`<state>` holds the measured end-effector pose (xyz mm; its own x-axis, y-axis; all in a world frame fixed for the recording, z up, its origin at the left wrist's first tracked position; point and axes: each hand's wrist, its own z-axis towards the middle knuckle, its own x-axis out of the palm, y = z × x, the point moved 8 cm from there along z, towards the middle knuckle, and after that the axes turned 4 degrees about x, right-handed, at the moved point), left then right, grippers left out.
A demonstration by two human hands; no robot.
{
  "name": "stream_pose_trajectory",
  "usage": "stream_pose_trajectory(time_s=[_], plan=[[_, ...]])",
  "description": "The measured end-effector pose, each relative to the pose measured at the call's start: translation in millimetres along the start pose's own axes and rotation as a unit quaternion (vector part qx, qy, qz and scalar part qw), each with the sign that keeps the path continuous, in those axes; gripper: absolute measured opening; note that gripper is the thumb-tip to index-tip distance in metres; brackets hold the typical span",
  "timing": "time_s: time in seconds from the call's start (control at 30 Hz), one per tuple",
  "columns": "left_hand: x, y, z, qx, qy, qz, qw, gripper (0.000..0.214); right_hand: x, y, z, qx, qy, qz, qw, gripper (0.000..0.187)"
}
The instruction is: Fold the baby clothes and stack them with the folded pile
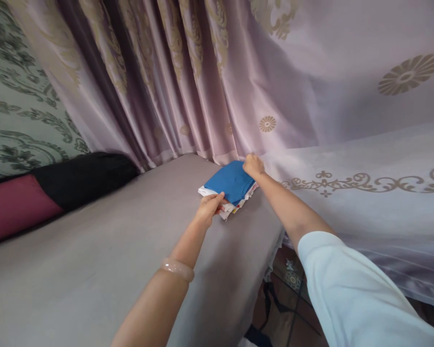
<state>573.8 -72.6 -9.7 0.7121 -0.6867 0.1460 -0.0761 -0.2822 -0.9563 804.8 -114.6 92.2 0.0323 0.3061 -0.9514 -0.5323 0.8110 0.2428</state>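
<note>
A folded blue cloth (229,180) tops a small stack of folded white and coloured cloths (228,210) at the corner of the bed. My left hand (210,207) pinches the near left edge of the blue cloth, thumb on top and fingers underneath, partly hidden by the stack. At the far right corner, my right hand (253,165) is closed on the blue cloth, with its fingertips mostly out of sight. A pale bangle (178,270) circles my left wrist.
The stack lies on a grey bed sheet (130,260). Pink curtains (217,96) with gold patterns hang right behind it. A black and maroon bolster (83,180) lies along the left wall. Right of the bed edge, dark straps (269,301) lie near the floor.
</note>
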Motion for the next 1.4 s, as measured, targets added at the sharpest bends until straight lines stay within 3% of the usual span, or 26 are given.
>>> stream_pose_trajectory(time_s=[0.17,0.33,0.43,0.63,0.8,0.9,1.0,1.1,1.27,1.4], plan=[[3.9,2.9,-21.0,0.006,0.066,0.005,0.998,0.033,15.2,10.3,-12.8,-0.047,-0.010,-0.025,0.999,0.035],[-36.2,4.1,-46.1,0.022,0.059,0.053,0.997,0.044,42.4,-6.7,-13.3,0.010,0.031,-0.034,0.999,0.054],[-84.1,7.2,-63.2,0.030,0.011,0.088,0.996,0.049,52.3,-14.4,-10.2,0.022,0.050,-0.031,0.998,0.058],[-206.6,21.4,-115.3,0.023,-0.129,0.189,0.973,0.065,48.4,-9.5,-8.5,0.016,0.052,-0.028,0.998,0.058],[-305.6,30.0,-178.0,0.008,-0.279,0.246,0.928,0.060,41.7,37.8,-37.7,-0.081,0.039,-0.011,0.996,0.059],[-343.3,34.1,-217.8,0.000,-0.351,0.261,0.899,0.049,45.7,70.2,-67.6,-0.144,0.075,0.002,0.987,0.061],[-356.9,37.3,-247.7,0.001,-0.386,0.256,0.886,0.045,48.8,88.9,-89.6,-0.168,0.082,-0.003,0.982,0.066],[-357.8,40.1,-261.6,0.018,-0.401,0.240,0.884,0.048,55.6,94.0,-98.1,-0.165,0.074,-0.022,0.983,0.069],[-360.7,49.8,-260.0,0.026,-0.399,0.230,0.887,0.057,72.1,94.5,-96.0,-0.153,0.074,-0.066,0.983,0.069],[-358.8,51.8,-257.1,0.045,-0.393,0.239,0.887,0.056,71.6,93.3,-92.5,-0.154,0.072,-0.071,0.983,0.067]])
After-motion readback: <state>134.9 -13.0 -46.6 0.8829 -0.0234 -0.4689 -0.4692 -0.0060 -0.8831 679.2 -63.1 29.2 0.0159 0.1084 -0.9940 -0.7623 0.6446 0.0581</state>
